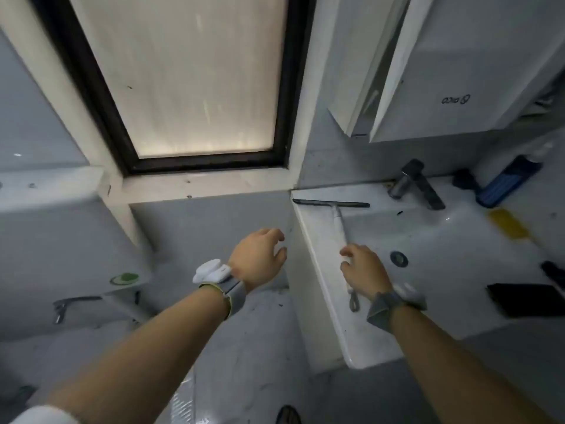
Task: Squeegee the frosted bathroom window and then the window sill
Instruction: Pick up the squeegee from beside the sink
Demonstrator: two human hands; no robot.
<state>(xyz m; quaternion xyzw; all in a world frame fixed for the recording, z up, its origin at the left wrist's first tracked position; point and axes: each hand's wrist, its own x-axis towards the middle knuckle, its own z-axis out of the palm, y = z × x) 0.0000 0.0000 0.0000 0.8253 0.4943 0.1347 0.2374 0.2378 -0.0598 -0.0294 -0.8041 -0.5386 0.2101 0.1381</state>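
Squeegee on the sink rim

Squeegee [336, 215] lies on the sink [324, 301] ledge, blade towards the wall — your right hand [363, 269] hovers over its handle, fingers loosely curled, gripping nothing. Your left hand [260, 258] hangs relaxed below the window sill [208, 183] and frosted window [189, 78].

Window [183, 75] sits straight ahead w/ the sill [208, 182] right below it. Sink [333, 301] is off to the right, squeegee [334, 209] lying on its left rim, blade end twd the wall. Faucet [412, 186] at the back of the sink, drain [399, 259] in the basin. Cabinet [428, 71] hangs above the sink. Toilet tank [61, 234] on the left, below sill lvl.
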